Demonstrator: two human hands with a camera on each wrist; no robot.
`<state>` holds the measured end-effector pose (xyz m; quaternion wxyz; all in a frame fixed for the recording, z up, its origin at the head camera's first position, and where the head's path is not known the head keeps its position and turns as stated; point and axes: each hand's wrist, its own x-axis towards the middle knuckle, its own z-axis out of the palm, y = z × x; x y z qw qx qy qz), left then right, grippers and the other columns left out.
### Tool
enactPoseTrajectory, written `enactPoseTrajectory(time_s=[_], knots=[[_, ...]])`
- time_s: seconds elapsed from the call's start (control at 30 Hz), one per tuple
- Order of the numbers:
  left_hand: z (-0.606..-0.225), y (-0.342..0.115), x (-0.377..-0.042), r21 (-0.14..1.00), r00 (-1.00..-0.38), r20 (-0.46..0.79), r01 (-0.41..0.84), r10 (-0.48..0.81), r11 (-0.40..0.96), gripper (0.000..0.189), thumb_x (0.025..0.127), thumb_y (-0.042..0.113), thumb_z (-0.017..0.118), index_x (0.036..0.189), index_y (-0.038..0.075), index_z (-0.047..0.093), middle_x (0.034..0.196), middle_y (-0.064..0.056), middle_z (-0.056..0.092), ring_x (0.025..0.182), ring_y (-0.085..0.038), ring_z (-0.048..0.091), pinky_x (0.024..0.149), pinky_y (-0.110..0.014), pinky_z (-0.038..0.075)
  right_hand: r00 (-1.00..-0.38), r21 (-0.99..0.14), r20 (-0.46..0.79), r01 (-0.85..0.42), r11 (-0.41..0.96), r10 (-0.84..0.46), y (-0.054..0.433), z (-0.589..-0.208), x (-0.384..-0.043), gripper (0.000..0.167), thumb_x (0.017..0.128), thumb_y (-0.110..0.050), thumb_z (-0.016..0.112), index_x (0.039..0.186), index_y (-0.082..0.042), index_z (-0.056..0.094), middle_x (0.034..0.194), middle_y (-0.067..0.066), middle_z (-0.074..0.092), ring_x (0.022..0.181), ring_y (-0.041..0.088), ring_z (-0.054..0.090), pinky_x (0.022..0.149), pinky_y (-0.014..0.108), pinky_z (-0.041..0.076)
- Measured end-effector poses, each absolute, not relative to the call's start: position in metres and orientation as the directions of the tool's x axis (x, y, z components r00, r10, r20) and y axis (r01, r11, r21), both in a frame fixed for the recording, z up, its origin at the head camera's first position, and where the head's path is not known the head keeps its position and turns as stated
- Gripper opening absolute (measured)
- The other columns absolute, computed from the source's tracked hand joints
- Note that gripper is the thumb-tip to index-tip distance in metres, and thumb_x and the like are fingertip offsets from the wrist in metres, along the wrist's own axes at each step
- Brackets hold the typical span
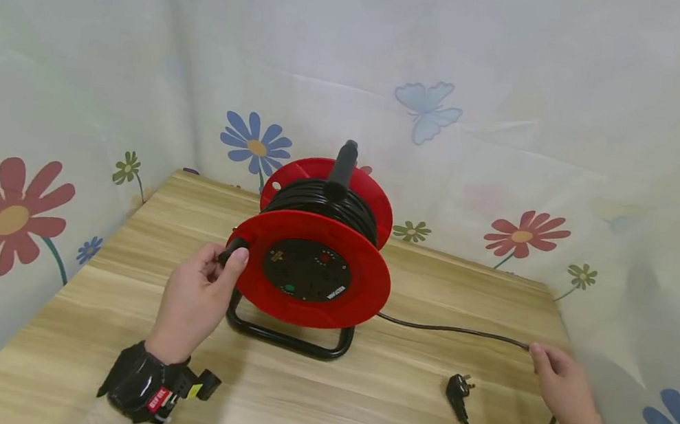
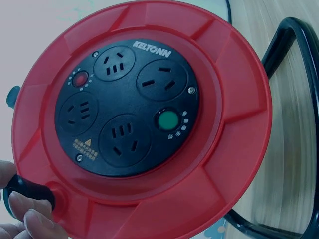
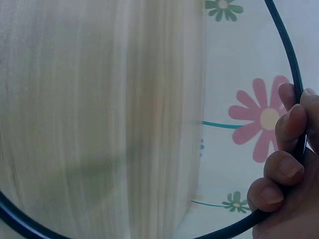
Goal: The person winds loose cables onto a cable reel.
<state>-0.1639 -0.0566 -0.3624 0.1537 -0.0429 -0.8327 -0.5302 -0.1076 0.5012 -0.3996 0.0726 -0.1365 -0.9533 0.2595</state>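
Note:
A red cable reel (image 1: 311,309) with black cable (image 1: 301,197) wound between its discs stands on a black tube frame (image 1: 283,337). My left hand (image 1: 201,291) grips the small black crank knob (image 2: 31,191) on the front disc's left side. The black socket panel (image 2: 127,107) with a green button faces the left wrist camera. From the reel a stretch of cable (image 1: 452,330) runs right to my right hand (image 1: 564,387), whose fingers (image 3: 289,167) curl round it. Past that hand the cable loops back to a black plug (image 1: 457,390) with metal pins.
The reel's black carry handle (image 1: 342,171) rises over its top. All stands on a wood-grain table (image 1: 395,397). White curtains (image 1: 332,45) printed with flowers and butterflies hang at the back and both sides, close to the table's edges.

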Motion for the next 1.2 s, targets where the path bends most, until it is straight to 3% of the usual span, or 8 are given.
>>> enactPoseTrajectory(time_s=[0.4, 1.0, 1.2], knots=[[-0.344, -0.046, -0.165, 0.843, -0.941, 0.331, 0.258, -0.077, 0.473, 0.044, 0.095, 0.056, 0.049, 0.086, 0.013, 0.052, 0.062, -0.004, 0.045, 0.054, -0.021, 0.045, 0.044, -0.031, 0.032, -0.964, -0.540, 0.113, 0.143, 0.830, 0.240, 0.487, -0.408, -0.114, 0.048, 0.103, -0.040, 0.042, 0.112, 0.003, 0.063, 0.087, 0.013, 0.058, 0.072, 0.015, 0.048, 0.057, 0.030, 0.042], [-0.318, -0.018, -0.165, 0.791, -0.918, 0.396, 0.337, -0.007, 0.510, 0.047, 0.093, 0.061, 0.048, 0.084, 0.015, 0.051, 0.062, 0.000, 0.048, 0.053, -0.018, 0.047, 0.046, -0.032, 0.034, -0.978, -0.521, 0.016, 0.171, 0.837, 0.209, 0.458, -0.412, -0.118, 0.052, 0.102, -0.046, 0.038, 0.108, -0.001, 0.064, 0.080, 0.009, 0.053, 0.067, 0.020, 0.044, 0.055, 0.033, 0.036], [-0.313, -0.009, -0.165, 0.727, -0.893, 0.449, 0.378, 0.019, 0.573, 0.037, 0.096, 0.048, 0.053, 0.082, 0.014, 0.051, 0.058, 0.002, 0.047, 0.049, -0.016, 0.046, 0.045, -0.032, 0.035, -0.983, -0.547, 0.011, 0.146, 0.825, 0.181, 0.451, -0.418, -0.120, 0.052, 0.102, -0.046, 0.039, 0.108, -0.001, 0.064, 0.076, 0.008, 0.051, 0.059, 0.017, 0.041, 0.050, 0.031, 0.035]])
